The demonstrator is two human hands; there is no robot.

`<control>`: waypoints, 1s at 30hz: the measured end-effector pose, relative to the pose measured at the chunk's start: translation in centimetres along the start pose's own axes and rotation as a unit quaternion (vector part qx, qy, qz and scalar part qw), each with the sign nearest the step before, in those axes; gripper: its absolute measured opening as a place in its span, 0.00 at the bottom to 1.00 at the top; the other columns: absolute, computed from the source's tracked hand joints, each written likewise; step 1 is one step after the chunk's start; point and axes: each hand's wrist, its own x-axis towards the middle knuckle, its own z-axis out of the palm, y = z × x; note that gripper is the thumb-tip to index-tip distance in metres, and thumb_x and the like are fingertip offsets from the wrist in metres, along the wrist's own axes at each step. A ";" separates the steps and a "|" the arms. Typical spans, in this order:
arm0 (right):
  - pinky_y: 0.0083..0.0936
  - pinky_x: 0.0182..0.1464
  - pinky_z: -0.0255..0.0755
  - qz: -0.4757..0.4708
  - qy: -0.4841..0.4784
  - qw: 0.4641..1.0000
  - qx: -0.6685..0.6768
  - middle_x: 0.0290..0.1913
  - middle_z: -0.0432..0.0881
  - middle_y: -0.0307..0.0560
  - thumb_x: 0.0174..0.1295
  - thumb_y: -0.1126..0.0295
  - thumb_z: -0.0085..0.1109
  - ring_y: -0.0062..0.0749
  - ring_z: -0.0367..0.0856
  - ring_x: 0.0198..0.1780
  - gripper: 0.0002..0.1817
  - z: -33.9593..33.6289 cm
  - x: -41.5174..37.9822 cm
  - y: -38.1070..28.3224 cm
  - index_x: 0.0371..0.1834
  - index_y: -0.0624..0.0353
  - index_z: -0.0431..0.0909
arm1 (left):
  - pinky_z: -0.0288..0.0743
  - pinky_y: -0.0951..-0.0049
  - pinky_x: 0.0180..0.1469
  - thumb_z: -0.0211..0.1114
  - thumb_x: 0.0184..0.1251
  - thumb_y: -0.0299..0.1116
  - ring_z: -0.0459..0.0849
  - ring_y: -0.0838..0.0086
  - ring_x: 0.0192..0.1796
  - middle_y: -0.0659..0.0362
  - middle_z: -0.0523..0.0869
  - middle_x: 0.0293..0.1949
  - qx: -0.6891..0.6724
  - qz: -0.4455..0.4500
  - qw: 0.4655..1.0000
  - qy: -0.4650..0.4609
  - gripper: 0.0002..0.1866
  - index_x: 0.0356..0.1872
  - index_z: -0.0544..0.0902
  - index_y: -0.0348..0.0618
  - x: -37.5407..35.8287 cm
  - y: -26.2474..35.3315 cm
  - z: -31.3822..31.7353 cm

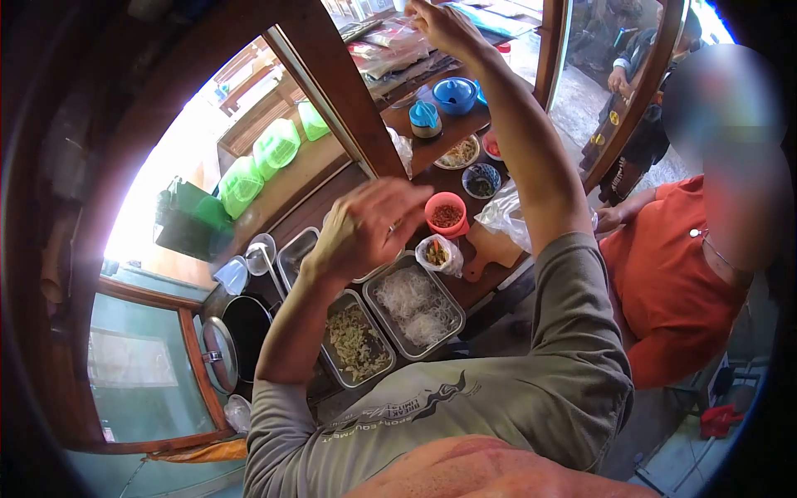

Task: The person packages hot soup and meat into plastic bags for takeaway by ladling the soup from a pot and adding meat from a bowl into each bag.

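My left hand (pixel 369 222), a ring on one finger, is slightly blurred above the food trays. Its fingers are loosely stretched out and nothing shows in them. Below it are a metal tray of chopped yellowish-green food (pixel 359 339) and a metal tray of white noodles (pixel 415 303). Just right of its fingertips stands a pink container of reddish bits (pixel 446 214), beside a plastic bag of mixed vegetables (pixel 438 254). My right arm reaches far up and away; my right hand (pixel 440 25) has bent fingers above a stack of plastic-wrapped sheets (pixel 394 46). What its fingertips hold cannot be made out.
A blue lidded bowl (pixel 455 95) and blue-topped jar (pixel 426 120) stand on the shelf. A wooden board (pixel 494 251) lies near clear plastic. A dark pot (pixel 247 328) is at left. A person in an orange top (pixel 672 282) is close on my right; wooden window posts frame the counter.
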 end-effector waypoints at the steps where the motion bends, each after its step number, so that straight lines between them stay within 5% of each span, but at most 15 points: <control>1: 0.43 0.58 0.77 0.005 -0.031 1.000 -0.005 0.53 0.86 0.60 0.68 0.66 0.61 0.45 0.87 0.55 0.29 0.3 0.0 0.5 0.74 0.45 0.69 | 0.82 0.59 0.53 0.69 0.69 0.31 0.88 0.56 0.49 0.53 0.89 0.46 0.005 0.018 0.999 0.029 0.12 0.51 0.87 0.43 1.9 -0.5 0.5; 4: 0.42 0.57 0.78 -0.074 0.004 0.997 -0.015 0.46 0.87 0.58 0.68 0.67 0.61 0.48 0.87 0.50 0.16 1.3 -0.2 2.2 0.59 0.49 0.84 | 0.79 0.52 0.57 0.66 0.69 0.29 0.85 0.50 0.50 0.47 0.86 0.47 0.057 0.062 0.989 0.121 0.16 0.57 0.81 0.41 9.0 -2.4 1.8; 8: 0.42 0.62 0.75 -0.137 -0.020 0.990 -0.040 0.53 0.84 0.56 0.66 0.66 0.62 0.48 0.83 0.58 0.16 0.7 -0.4 2.9 0.56 0.54 0.85 | 0.67 0.49 0.72 0.57 0.72 0.29 0.75 0.43 0.67 0.37 0.77 0.64 0.126 -0.022 0.960 0.247 0.26 0.69 0.69 0.32 18.0 -8.8 5.3; 11: 0.42 0.69 0.70 -0.141 -0.071 0.985 -0.067 0.62 0.79 0.53 0.66 0.64 0.62 0.47 0.74 0.68 0.17 1.0 -0.5 2.9 0.55 0.59 0.84 | 0.62 0.50 0.76 0.55 0.65 0.27 0.72 0.44 0.72 0.33 0.73 0.69 0.118 -0.175 0.955 0.210 0.34 0.74 0.63 0.29 21.7 -12.4 5.0; 14: 0.42 0.64 0.75 -0.157 -0.018 0.979 -0.126 0.60 0.80 0.51 0.64 0.64 0.62 0.46 0.76 0.66 0.14 1.8 -0.1 2.4 0.50 0.56 0.85 | 0.63 0.54 0.76 0.58 0.62 0.29 0.72 0.45 0.73 0.34 0.72 0.71 0.092 -0.266 0.946 0.160 0.37 0.75 0.63 0.31 23.0 -12.7 4.0; 18: 0.43 0.59 0.77 -0.157 -0.014 0.983 -0.095 0.55 0.81 0.47 0.61 0.66 0.63 0.46 0.81 0.60 0.13 0.9 -0.1 2.6 0.47 0.53 0.86 | 0.64 0.56 0.75 0.71 0.58 0.37 0.72 0.47 0.73 0.38 0.74 0.71 0.124 -0.279 0.944 0.121 0.44 0.76 0.63 0.36 23.1 -14.7 5.4; 22: 0.42 0.52 0.77 -0.160 0.041 0.986 -0.013 0.46 0.84 0.50 0.61 0.64 0.65 0.48 0.84 0.50 0.11 1.3 -0.4 4.0 0.43 0.56 0.85 | 0.76 0.56 0.64 0.76 0.56 0.42 0.84 0.49 0.61 0.41 0.86 0.56 0.100 -0.282 0.951 0.073 0.34 0.66 0.80 0.44 22.5 -14.1 5.4; 23: 0.41 0.51 0.78 -0.127 0.019 0.992 0.020 0.46 0.85 0.51 0.62 0.63 0.65 0.48 0.85 0.50 0.11 1.0 -0.1 4.5 0.44 0.55 0.86 | 0.80 0.55 0.58 0.76 0.57 0.44 0.88 0.51 0.55 0.44 0.90 0.50 0.137 -0.271 0.939 0.159 0.27 0.57 0.87 0.46 22.4 -16.6 7.5; 26: 0.39 0.47 0.78 -0.114 -0.009 0.990 0.080 0.42 0.87 0.56 0.66 0.64 0.66 0.50 0.87 0.46 0.11 1.3 0.9 6.5 0.44 0.58 0.86 | 0.79 0.56 0.57 0.75 0.59 0.44 0.88 0.53 0.56 0.46 0.90 0.51 0.044 -0.235 0.942 0.235 0.25 0.56 0.87 0.46 22.6 -18.1 9.0; 27: 0.41 0.44 0.77 -0.155 -0.013 0.988 0.013 0.39 0.87 0.55 0.66 0.65 0.62 0.49 0.87 0.41 0.09 -0.3 0.6 5.5 0.42 0.57 0.88 | 0.79 0.56 0.55 0.73 0.62 0.45 0.89 0.52 0.53 0.45 0.90 0.49 0.065 -0.154 0.945 0.282 0.23 0.54 0.87 0.44 22.6 -18.4 8.8; 30: 0.43 0.41 0.77 -0.217 0.008 0.974 -0.066 0.35 0.85 0.52 0.63 0.68 0.59 0.49 0.84 0.38 0.08 -2.3 -0.3 3.9 0.38 0.55 0.88 | 0.79 0.51 0.53 0.68 0.66 0.44 0.88 0.50 0.51 0.45 0.90 0.46 0.105 -0.212 0.943 0.234 0.19 0.55 0.87 0.49 22.1 -15.0 7.4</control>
